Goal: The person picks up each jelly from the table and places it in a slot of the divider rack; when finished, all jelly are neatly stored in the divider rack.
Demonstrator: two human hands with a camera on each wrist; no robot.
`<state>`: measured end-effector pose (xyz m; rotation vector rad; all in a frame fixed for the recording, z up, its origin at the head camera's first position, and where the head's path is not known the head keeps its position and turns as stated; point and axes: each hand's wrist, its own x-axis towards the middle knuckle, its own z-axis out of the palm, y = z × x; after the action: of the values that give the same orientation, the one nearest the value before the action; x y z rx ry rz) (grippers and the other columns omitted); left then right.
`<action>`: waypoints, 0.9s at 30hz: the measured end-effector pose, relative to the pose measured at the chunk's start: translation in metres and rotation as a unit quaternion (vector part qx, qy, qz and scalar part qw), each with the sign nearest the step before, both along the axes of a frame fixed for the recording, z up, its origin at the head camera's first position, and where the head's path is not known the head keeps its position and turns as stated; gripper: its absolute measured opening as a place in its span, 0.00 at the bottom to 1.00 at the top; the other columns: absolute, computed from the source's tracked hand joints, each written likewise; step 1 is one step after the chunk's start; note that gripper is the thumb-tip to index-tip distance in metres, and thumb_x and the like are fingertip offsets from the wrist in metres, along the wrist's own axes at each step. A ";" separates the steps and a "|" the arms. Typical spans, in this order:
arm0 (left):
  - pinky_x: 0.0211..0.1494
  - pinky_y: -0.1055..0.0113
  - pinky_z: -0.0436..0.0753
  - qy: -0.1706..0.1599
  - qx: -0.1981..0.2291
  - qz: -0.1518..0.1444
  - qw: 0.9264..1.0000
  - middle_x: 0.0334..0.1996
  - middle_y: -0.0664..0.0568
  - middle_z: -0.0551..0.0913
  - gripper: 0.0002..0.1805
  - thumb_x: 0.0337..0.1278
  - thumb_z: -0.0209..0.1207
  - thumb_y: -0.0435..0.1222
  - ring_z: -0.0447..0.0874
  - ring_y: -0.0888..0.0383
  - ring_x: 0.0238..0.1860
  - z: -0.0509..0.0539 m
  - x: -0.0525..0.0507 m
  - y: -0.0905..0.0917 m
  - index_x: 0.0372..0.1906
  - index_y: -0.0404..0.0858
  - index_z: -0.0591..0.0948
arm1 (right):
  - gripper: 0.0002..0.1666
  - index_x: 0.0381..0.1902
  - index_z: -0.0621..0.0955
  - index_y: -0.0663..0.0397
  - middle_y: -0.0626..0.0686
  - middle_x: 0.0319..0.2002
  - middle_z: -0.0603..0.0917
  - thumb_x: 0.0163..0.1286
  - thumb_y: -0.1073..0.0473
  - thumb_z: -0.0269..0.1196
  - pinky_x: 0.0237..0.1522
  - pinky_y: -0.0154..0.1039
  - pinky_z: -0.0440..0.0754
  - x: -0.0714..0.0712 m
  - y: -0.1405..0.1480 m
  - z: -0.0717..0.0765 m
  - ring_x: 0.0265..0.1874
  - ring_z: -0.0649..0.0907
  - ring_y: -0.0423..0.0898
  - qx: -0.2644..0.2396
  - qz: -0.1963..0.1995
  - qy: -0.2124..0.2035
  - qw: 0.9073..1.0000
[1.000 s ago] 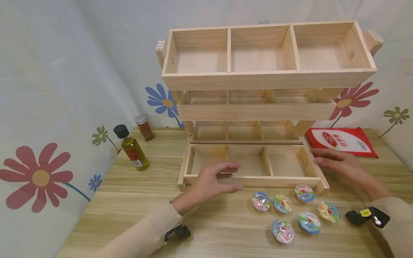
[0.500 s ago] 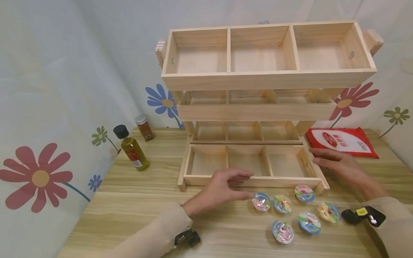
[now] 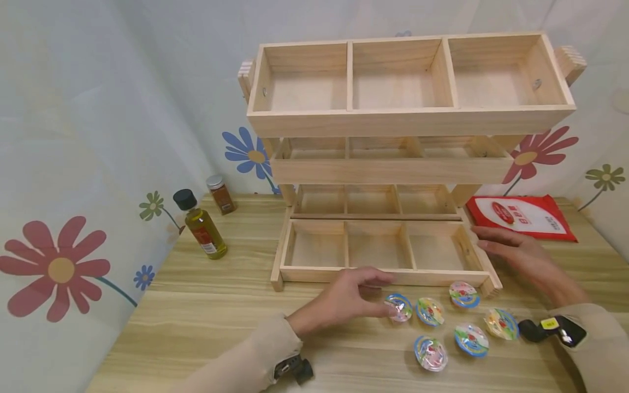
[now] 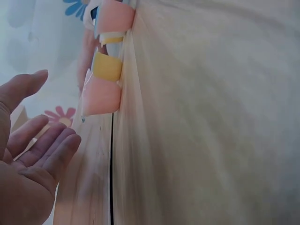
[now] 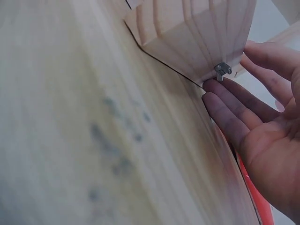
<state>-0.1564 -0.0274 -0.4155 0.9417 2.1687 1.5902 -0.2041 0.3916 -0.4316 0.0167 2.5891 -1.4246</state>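
Note:
My left hand (image 3: 344, 297) hovers low over the table at the front of the wooden rack (image 3: 373, 125), thumb and fingers spread apart. In the head view its thumb tip overlaps the leftmost jelly cup (image 3: 402, 310); the left wrist view shows a gap between the fingers and the nearest pink cup (image 4: 102, 93). Several more small cups with foil lids, such as a yellow one (image 3: 430, 311), lie to its right. Against the outer right side of the rack's bottom tier rests my right hand (image 3: 523, 256), fingertips by the wooden side piece (image 5: 187, 37) and holding nothing.
A red and white packet (image 3: 523, 217) lies behind my right hand. To the rack's left stand an oil bottle (image 3: 203, 229) and a spice jar (image 3: 221, 195). The rack's tiers are divided into three compartments each; the top tray (image 3: 408, 124) overhangs the lower ones.
My left hand has moved right and a little nearer, from over the bottom tray's front edge to the leftmost jelly cup. The right hand stays nearly still at the rack's side.

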 end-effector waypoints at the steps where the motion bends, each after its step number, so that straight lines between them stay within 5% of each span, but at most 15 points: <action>1: 0.64 0.68 0.80 0.000 0.000 -0.001 1.000 0.60 0.55 0.86 0.30 0.54 0.80 0.35 0.85 0.57 0.60 0.000 0.001 0.001 0.64 0.39 0.85 | 0.43 0.83 0.66 0.49 0.59 0.78 0.65 0.80 0.35 0.59 0.56 0.33 0.73 0.000 0.000 0.000 0.72 0.65 0.60 -0.002 0.001 0.000 1.000; 12: 0.62 0.70 0.81 -0.030 0.002 -0.007 1.000 0.60 0.46 0.86 0.32 0.51 0.81 0.31 0.85 0.62 0.57 -0.003 0.002 0.009 0.63 0.33 0.84 | 0.42 0.83 0.65 0.49 0.57 0.78 0.64 0.81 0.38 0.59 0.52 0.22 0.74 0.000 0.002 -0.003 0.71 0.65 0.58 -0.030 0.003 0.002 1.000; 21: 0.60 0.71 0.82 -0.033 -0.006 -0.010 0.999 0.57 0.46 0.88 0.30 0.52 0.80 0.31 0.86 0.65 0.54 -0.005 0.001 0.011 0.62 0.34 0.85 | 0.39 0.83 0.67 0.48 0.35 0.66 0.71 0.81 0.41 0.60 0.54 0.22 0.75 0.001 0.002 -0.007 0.65 0.68 0.41 -0.069 0.000 0.008 0.998; 27: 0.57 0.70 0.84 -0.053 0.006 -0.010 0.999 0.56 0.46 0.88 0.29 0.51 0.80 0.28 0.87 0.66 0.50 -0.009 0.001 0.013 0.61 0.31 0.85 | 0.39 0.83 0.67 0.46 0.36 0.66 0.71 0.82 0.41 0.60 0.54 0.22 0.74 0.002 0.003 -0.007 0.66 0.67 0.43 -0.076 0.001 0.005 0.997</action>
<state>-0.1553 -0.0143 -0.4246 0.8593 2.0739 1.6069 -0.2024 0.3945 -0.4390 -0.0142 2.4794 -1.6213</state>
